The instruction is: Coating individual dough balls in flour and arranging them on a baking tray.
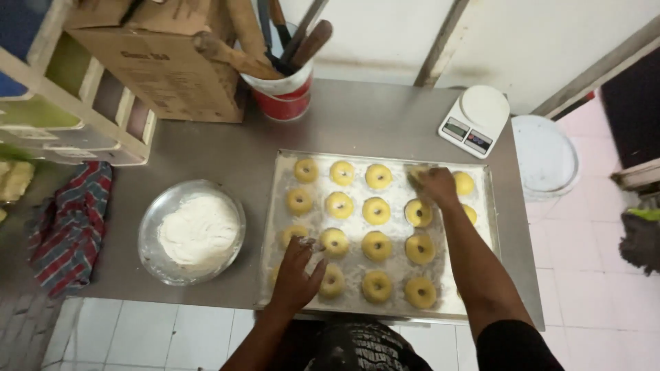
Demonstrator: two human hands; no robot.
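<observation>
Steel table (371, 120) carries a floured baking tray (289, 165) lined with rows of yellow dough rings (377, 211). Beside it sits a bowl of flour (198, 231). Left hand (295, 275) pinches something small over the tray's near-left rings; right hand (434, 187) closes on a ring at the far-right corner.

I see bare counter (371, 120) open across upper centre, between the tray (271, 227) and the utensil cup (285, 93). The flour bowl (191, 232) blocks lower left, the scale (474, 120) upper right, the cardboard box (165, 65) upper left.
</observation>
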